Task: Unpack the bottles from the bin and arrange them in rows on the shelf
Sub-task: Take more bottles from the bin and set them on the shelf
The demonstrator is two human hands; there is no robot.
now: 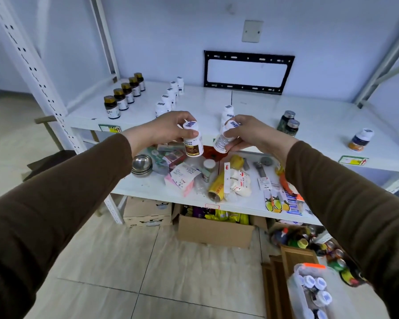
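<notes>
Brown-bottle row (124,96): far left of the shelf (251,107), running front to back.
White-bottle row (169,96): next to the right, also front to back, ending just beyond the left hand.
Left hand (168,128): fingers curled round the cap end of a white bottle (193,141), which hangs nearly upright, cap up, in front of the shelf's front edge.
Short white row (227,113): just beyond and between the two hands; probably the row being built.
Right hand (249,134): pinches a second white bottle (224,138), tilted with its cap toward the shelf, base toward the person.
Nearer hand: the right hand's bottle lies just in front of the short row; it needs righting before setting down.
Bin (309,293): low right by the floor, more capped bottles inside.
</notes>
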